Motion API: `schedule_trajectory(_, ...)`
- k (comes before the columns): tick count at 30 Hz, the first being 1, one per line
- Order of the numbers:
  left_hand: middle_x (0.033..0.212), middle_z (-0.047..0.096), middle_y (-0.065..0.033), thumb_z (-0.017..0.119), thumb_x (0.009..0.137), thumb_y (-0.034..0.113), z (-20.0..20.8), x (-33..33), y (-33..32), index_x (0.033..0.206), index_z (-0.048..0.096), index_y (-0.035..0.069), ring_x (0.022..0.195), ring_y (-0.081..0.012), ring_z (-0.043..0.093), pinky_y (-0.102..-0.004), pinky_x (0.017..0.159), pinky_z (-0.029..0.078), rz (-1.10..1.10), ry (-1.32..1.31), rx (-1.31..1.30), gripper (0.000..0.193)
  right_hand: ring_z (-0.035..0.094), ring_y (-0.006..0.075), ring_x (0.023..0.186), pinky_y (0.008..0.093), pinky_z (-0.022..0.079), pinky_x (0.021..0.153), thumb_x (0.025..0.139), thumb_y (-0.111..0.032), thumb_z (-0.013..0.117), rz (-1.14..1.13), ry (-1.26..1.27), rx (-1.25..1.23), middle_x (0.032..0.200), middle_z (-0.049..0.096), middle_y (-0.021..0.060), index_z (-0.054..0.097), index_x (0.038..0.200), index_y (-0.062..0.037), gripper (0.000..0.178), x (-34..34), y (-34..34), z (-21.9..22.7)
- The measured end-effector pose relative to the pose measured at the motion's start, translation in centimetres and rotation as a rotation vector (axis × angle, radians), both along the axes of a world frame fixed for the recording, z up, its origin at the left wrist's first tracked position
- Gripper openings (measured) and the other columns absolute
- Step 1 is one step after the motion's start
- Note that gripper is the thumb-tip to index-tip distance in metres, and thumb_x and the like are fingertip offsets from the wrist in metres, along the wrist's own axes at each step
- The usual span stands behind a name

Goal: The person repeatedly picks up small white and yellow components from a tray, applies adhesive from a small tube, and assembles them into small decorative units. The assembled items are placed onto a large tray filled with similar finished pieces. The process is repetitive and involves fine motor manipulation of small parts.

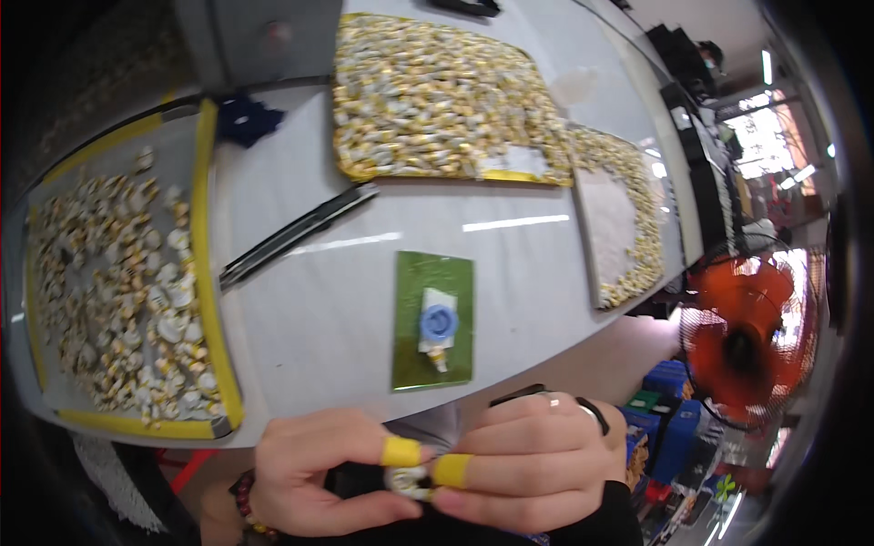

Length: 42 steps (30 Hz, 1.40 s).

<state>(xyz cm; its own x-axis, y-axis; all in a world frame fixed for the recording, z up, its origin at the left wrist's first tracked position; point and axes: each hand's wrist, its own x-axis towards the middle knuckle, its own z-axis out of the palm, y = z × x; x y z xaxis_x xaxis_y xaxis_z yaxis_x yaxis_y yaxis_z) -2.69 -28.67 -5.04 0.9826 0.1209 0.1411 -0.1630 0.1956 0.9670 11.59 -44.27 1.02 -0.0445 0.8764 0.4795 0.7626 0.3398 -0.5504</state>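
Note:
Just past the table's near edge, my left hand (314,469) and my right hand (542,460) meet at the fingertips. Between them is a small whitish piece with a dark mark (406,480), pinched by thumb and forefinger on both sides; its exact kind does not show. Yellow tape wraps one finger of each hand. Beyond the hands lies a green rectangular mat (410,369). On it rests a blue round piece (439,322) over a white patch, with a small white and yellow piece (439,357) at its near end.
At left, a yellow-edged tray (217,364) holds many loose white and yellow pieces. A packed tray (510,176) lies at the back, with a partly covered white board (605,218) beside it. A dark bar (300,232) lies left of centre. An orange fan (742,318) stands right.

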Motion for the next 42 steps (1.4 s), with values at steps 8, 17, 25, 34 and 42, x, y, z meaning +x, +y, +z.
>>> schedule_trajectory(8, 0.068, 0.064, -0.0116, 0.086, 0.057, 0.027, -0.4, -1.1, -0.9, 0.076, 0.063, -0.002, 0.063, -0.0177, 0.063, -0.0316, 0.064, 0.055, 0.159, 0.183, -0.321, 0.042, 0.06, 0.0177, 0.067, 0.0286, 0.044, 0.057, 0.079, -0.012, 0.058, -0.404, -0.282, 0.245, 0.078, 0.064, 0.0068, 0.068, 0.08, -0.0055, 0.012, 2.3, -3.0, 0.4)
schedule_trajectory(17, 0.07, 0.064, -0.014, 0.083, 0.061, 0.026, -0.6, -1.0, -0.3, 0.081, 0.061, -0.003, 0.067, -0.0216, 0.065, -0.0399, 0.066, 0.057, -0.005, 0.255, -0.651, 0.041, 0.06, 0.016, 0.065, 0.0274, 0.047, 0.057, 0.074, -0.001, 0.064, -1.279, -0.242, -0.532, 0.077, 0.064, 0.0104, 0.062, 0.092, 0.0006, 0.018, 15.0, -14.8, -2.2)
schedule_trajectory(25, 0.078, 0.064, -0.0176, 0.08, 0.064, 0.012, -1.4, -1.5, 0.1, 0.087, 0.06, -0.006, 0.076, -0.025, 0.065, -0.0396, 0.071, 0.055, -0.076, 0.165, -0.757, 0.035, 0.05, 0.0122, 0.058, 0.0251, 0.039, 0.053, 0.077, 0.002, 0.057, -1.202, -0.142, -0.596, 0.068, 0.054, 0.0078, 0.059, 0.093, 0.0017, 0.016, 16.7, -15.4, -4.7)
schedule_trajectory(34, 0.093, 0.064, -0.0206, 0.077, 0.066, -0.004, -2.7, -1.9, 0.7, 0.1, 0.058, -0.008, 0.09, -0.025, 0.064, -0.0336, 0.081, 0.051, -0.219, 0.104, -0.851, 0.038, 0.053, 0.0064, 0.063, 0.0181, 0.041, 0.057, 0.08, 0.008, 0.053, -0.978, 0.091, -0.2, 0.071, 0.057, 0.0038, 0.059, 0.088, 0.0046, 0.01, 9.2, -7.9, -2.3)
schedule_trajectory(42, 0.094, 0.064, -0.0201, 0.076, 0.067, -0.005, -2.6, -1.8, 0.5, 0.1, 0.058, -0.007, 0.09, -0.0239, 0.064, -0.0332, 0.08, 0.05, -0.256, 0.09, -0.821, 0.038, 0.056, 0.0125, 0.057, 0.0226, 0.041, 0.047, 0.066, 0.008, 0.062, -0.613, 0.129, -0.24, 0.07, 0.062, 0.0048, 0.066, 0.082, -0.0038, 0.02, 3.9, -2.4, -2.4)
